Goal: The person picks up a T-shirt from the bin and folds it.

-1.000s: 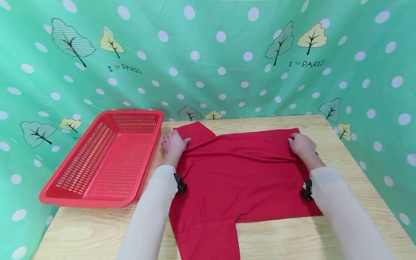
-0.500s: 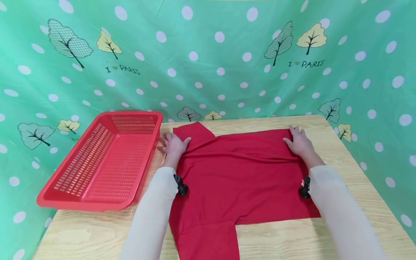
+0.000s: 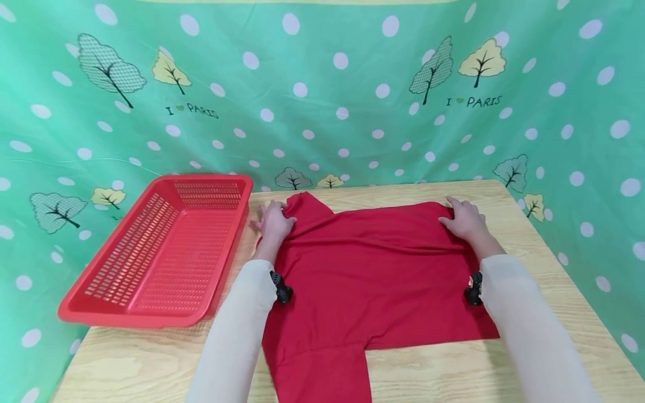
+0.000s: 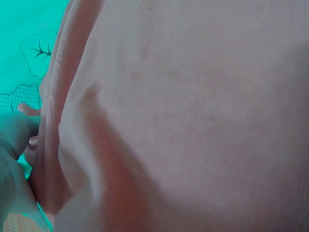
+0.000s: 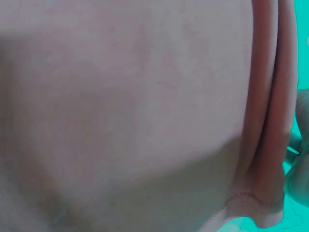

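A red T-shirt (image 3: 347, 285) lies sideways over the wooden table, one sleeve (image 3: 309, 208) at the back left and the other (image 3: 325, 375) toward the front. Long creases run across its far half. At the back sleeve, my left hand (image 3: 274, 223) grips the cloth, which bunches at the fingers. My right hand (image 3: 464, 221) holds the far right corner between thumb and fingers. Both wrist views are mostly filled by the shirt, pale in colour there; its gathered edge meets the left hand (image 4: 14, 164) at one side and the right hand (image 5: 300, 159) at the other.
A red plastic basket (image 3: 229, 268) with slotted sides stands on the left of the table (image 3: 428, 372), close to my left forearm. Green dotted cloth (image 3: 322, 73) hangs behind the table and along its sides.
My right hand has loosened its curl, spread at the corner and taken the cloth again. My left fingers have drawn in, gathering the sleeve's edge rightward. The basket stays put.
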`<state>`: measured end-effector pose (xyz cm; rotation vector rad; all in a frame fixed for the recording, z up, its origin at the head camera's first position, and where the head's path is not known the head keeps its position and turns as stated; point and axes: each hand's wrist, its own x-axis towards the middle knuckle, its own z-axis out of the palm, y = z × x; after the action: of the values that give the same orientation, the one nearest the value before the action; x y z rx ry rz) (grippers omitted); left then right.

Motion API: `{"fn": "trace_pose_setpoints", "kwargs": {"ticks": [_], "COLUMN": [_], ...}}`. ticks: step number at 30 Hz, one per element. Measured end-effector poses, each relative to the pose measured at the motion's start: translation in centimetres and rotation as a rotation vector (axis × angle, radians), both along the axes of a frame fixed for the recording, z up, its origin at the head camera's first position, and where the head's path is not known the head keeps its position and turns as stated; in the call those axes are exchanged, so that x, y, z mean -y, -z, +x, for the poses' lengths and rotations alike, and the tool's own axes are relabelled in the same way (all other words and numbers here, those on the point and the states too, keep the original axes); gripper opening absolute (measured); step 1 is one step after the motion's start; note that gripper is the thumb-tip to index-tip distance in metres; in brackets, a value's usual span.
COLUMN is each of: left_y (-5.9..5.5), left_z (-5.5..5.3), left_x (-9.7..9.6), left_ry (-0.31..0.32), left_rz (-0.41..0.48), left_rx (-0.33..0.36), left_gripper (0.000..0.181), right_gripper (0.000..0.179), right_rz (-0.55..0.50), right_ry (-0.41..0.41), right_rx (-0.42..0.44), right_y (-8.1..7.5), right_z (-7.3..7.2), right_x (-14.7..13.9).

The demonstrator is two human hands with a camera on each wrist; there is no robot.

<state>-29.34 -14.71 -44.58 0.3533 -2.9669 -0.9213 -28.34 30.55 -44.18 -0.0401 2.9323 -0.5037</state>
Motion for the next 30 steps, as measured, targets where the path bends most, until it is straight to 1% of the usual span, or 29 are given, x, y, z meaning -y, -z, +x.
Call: {"fn": "trace_pose_setpoints", "kwargs": {"ticks": [3, 5, 8, 10, 12, 14, 17, 18, 19, 22, 24, 25, 26, 28, 30], "left_y": [-0.1, -0.2, -0.4, -0.5, -0.8, -1.3, -2.7, -3.2, -3.8, -5.4, -6.4, -7.0, -7.5, -8.7, -9.8], "left_z": [0.0, -0.1, -0.3, -0.6, -0.8, -1.1, -1.3, -1.4, -1.4, -1.6, -1.7, -1.8, -1.9, -2.1, -2.2], "left_x": [-0.2, -0.2, -0.2, -0.1, 0.0, 0.1, 0.1, 0.0, -0.1, -0.4, -0.7, -0.7, -0.8, -0.9, -0.8], "left_ry": [0.029, 0.027, 0.007, -0.004, -0.013, -0.014, -0.023, -0.022, -0.025, -0.043, -0.057, -0.065, -0.068, -0.072, -0.056], "left_rz": [0.049, 0.087, 0.207, 0.298, 0.416, 0.538, 0.679, 0.69, 0.692, 0.643, 0.601, 0.595, 0.592, 0.588, 0.591], "left_rx": [-0.043, -0.071, -0.122, -0.152, -0.168, -0.175, -0.157, -0.164, -0.171, -0.216, -0.252, -0.259, -0.261, -0.255, -0.238], "left_gripper": [0.026, 0.018, 0.014, 0.016, 0.023, 0.031, 0.046, 0.047, 0.045, 0.034, 0.031, 0.032, 0.031, 0.03, 0.029], "right_gripper": [0.061, 0.054, 0.043, 0.038, 0.037, 0.038, 0.043, 0.046, 0.046, 0.046, 0.049, 0.051, 0.055, 0.059, 0.059], "right_rz": [0.012, 0.015, 0.003, -0.015, -0.058, -0.137, -0.27, -0.315, -0.343, -0.418, -0.454, -0.467, -0.483, -0.489, -0.494], "right_ry": [0.01, 0.02, 0.04, 0.053, 0.063, 0.074, 0.101, 0.113, 0.13, 0.158, 0.161, 0.16, 0.152, 0.139, 0.131], "right_rx": [0.027, 0.037, 0.023, 0.002, -0.019, -0.03, -0.045, -0.047, -0.067, -0.093, -0.091, -0.088, -0.066, -0.045, -0.017], "right_y": [-0.3, -0.4, -0.5, -0.6, -0.8, -1.3, -2.3, -2.7, -3.1, -4.6, -5.5, -6.0, -6.6, -7.4, -8.1], "right_z": [0.0, 0.1, 0.1, 0.1, 0.1, 0.1, -0.1, -0.3, -0.4, -0.7, -0.8, -0.8, -0.8, -0.9, -0.9], "right_x": [0.1, 0.1, 0.1, 0.1, 0.2, 0.4, 0.6, 0.6, 0.6, 1.0, 1.3, 1.4, 1.6, 1.8, 1.9]}}
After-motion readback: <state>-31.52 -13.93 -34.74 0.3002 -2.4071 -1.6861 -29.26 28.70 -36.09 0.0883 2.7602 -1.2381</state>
